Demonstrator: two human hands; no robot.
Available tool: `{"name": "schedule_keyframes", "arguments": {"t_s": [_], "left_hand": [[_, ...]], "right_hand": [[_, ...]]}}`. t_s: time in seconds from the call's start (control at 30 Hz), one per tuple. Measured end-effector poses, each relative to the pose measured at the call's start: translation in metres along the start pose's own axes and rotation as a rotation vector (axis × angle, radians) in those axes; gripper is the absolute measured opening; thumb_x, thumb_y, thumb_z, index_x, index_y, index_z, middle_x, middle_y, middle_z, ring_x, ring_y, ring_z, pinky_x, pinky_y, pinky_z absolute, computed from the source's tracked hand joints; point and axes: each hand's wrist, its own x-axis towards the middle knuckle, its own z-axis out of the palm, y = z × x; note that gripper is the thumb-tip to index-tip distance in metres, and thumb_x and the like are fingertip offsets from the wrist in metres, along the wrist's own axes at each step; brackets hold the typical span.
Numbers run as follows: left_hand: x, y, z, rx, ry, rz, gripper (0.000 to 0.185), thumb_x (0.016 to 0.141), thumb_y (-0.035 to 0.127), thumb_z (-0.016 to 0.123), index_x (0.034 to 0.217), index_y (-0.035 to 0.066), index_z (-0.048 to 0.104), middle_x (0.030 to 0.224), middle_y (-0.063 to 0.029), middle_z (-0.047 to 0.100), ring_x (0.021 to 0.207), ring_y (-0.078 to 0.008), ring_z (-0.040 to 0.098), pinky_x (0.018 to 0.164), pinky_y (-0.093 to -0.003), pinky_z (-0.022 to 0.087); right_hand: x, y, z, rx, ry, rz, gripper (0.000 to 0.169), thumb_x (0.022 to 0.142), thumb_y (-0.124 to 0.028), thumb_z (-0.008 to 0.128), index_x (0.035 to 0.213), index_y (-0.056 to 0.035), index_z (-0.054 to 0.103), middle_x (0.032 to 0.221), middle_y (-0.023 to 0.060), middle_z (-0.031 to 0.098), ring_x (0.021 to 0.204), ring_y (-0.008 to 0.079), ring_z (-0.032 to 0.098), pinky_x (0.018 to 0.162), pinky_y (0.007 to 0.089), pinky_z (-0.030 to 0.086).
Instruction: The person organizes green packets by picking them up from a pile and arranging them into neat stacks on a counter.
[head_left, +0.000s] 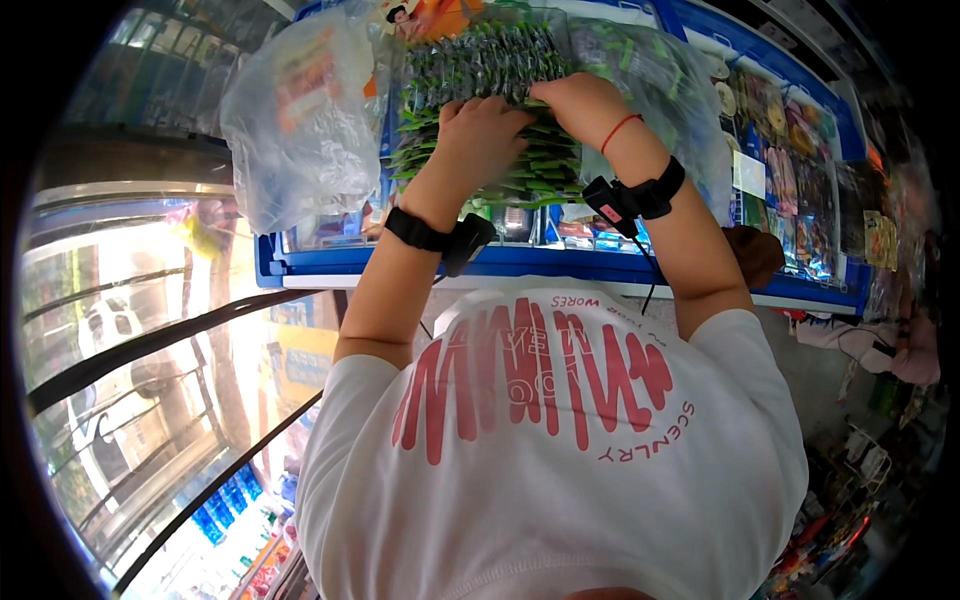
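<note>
Rows of small clear plastic packets with green edges (480, 64) lie densely packed before me on a blue-framed display freezer or case. My left hand (484, 139) rests palm down on the near packets, its fingers curled over the line between the upper and lower rows. Close to its right, my right hand (581, 101) touches the packets with its fingertips, the thumb side toward the left hand. Whether either hand grips a packet is hidden by the fingers. Both wrists wear black straps with small devices, and a red string circles the right wrist.
A translucent plastic bag (304, 127) lies left of the packets, and another bag with green-edged packets (645, 82) lies to the right. The case's blue edge (540, 262) runs in front of me. Hanging goods (795, 165) fill the right side; a dark brown object (754, 255) sits by my right forearm.
</note>
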Motion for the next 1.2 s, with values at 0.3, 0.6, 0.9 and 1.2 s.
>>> {"name": "schedule_keyframes", "arguments": {"t_s": [0.3,0.6,0.9,1.2], "left_hand": [[-0.002,-0.008,0.003,-0.009,-0.015,-0.022,0.030,0.083,0.031,0.066,0.110,0.018,0.066,0.106,-0.0057,0.061,0.108,-0.0289,0.058,0.101,-0.0536,0.035],[0.004,-0.013,-0.003,-0.083,-0.076,-0.001,0.029,0.080,0.027,0.069,0.107,0.015,0.066,0.106,-0.0072,0.063,0.108,-0.0297,0.059,0.100,-0.0562,0.038],[0.036,-0.023,0.000,-0.559,-0.149,0.188,0.033,0.078,0.014,0.062,0.111,0.007,0.062,0.109,-0.0152,0.064,0.104,-0.0361,0.060,0.090,-0.0427,0.048],[0.082,-0.020,0.015,-0.272,-0.503,0.115,0.051,0.099,0.044,0.038,0.109,0.002,0.064,0.109,-0.0190,0.064,0.102,-0.0374,0.059,0.086,-0.0450,0.047]], "right_hand": [[-0.016,-0.005,0.012,-0.194,0.180,-0.030,0.016,0.077,-0.002,0.061,0.090,-0.0093,0.067,0.078,0.0103,0.067,0.084,0.0326,0.062,0.070,0.0432,0.053],[-0.001,0.001,0.032,-0.287,-0.006,0.050,0.020,0.077,-0.003,0.062,0.094,-0.0120,0.069,0.084,0.0087,0.069,0.088,0.0316,0.061,0.073,0.0430,0.053],[-0.023,0.010,0.016,0.039,-0.031,-0.013,0.031,0.077,-0.007,0.063,0.108,-0.0099,0.065,0.094,0.0148,0.068,0.090,0.0354,0.060,0.080,0.0424,0.051],[-0.064,0.017,0.017,0.219,0.321,0.069,0.012,0.078,-0.008,0.066,0.090,-0.0066,0.068,0.080,0.0137,0.057,0.080,0.0348,0.058,0.071,0.0430,0.047]]}}
